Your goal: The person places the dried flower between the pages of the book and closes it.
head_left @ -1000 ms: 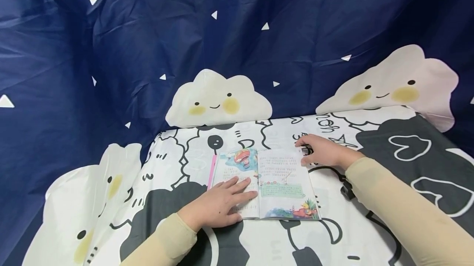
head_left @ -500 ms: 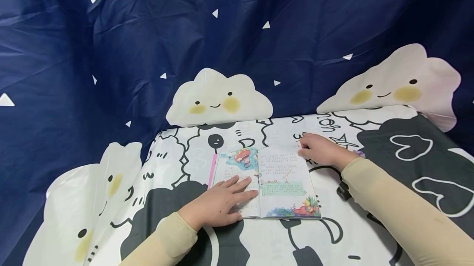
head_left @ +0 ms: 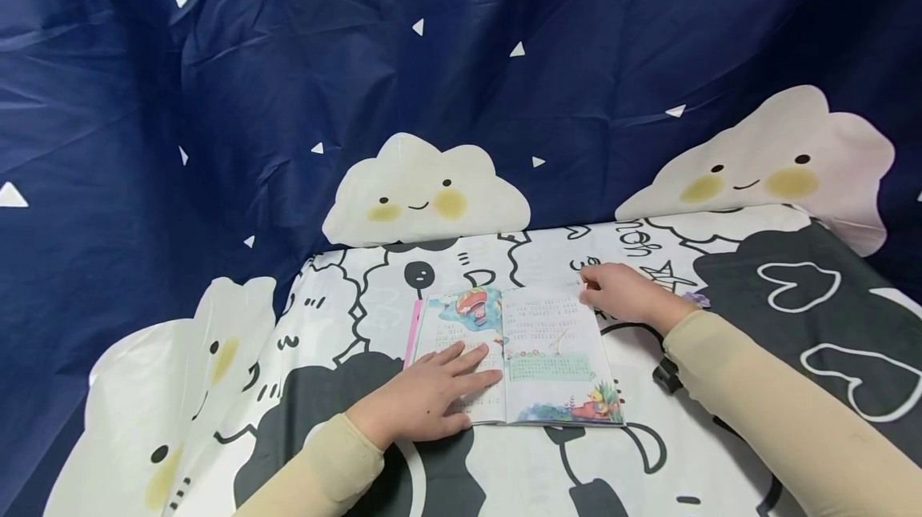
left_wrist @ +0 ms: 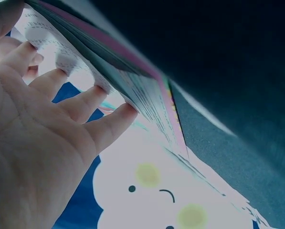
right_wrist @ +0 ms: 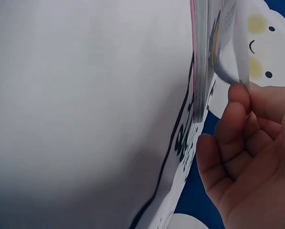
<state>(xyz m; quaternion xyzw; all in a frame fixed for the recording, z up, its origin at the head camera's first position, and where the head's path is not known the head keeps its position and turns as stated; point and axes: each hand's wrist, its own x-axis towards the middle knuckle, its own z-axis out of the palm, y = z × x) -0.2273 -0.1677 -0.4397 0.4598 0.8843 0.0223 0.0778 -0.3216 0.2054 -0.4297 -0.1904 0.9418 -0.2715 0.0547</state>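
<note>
White paper pages make up an open book [head_left: 547, 325], which lies on a black-and-white patterned cover [head_left: 519, 469] near the middle of the head view. The left page bears a hot-air balloon picture [head_left: 471, 307] at its top; the right page bears a green text panel [head_left: 551, 367]. A pink edge [head_left: 414, 331] shows along the book's left side. Left hand [head_left: 425, 395]: fingers extended and apart, resting on the lower left page. Right hand [head_left: 627, 291]: thumb and index finger together, clamped on the upper outer corner of the right page; in the right wrist view, 1 leaf stands raised from the block beneath — its paper visibly curved. The arms wear 2 cream sleeves [head_left: 785, 413]. Beside the right sleeve is a small black object [head_left: 667, 374] — too indistinct to identify. Behind, navy fabric [head_left: 461, 61] shows white triangles [head_left: 517, 50] and 3 smiling cloud shapes [head_left: 425, 193].
</note>
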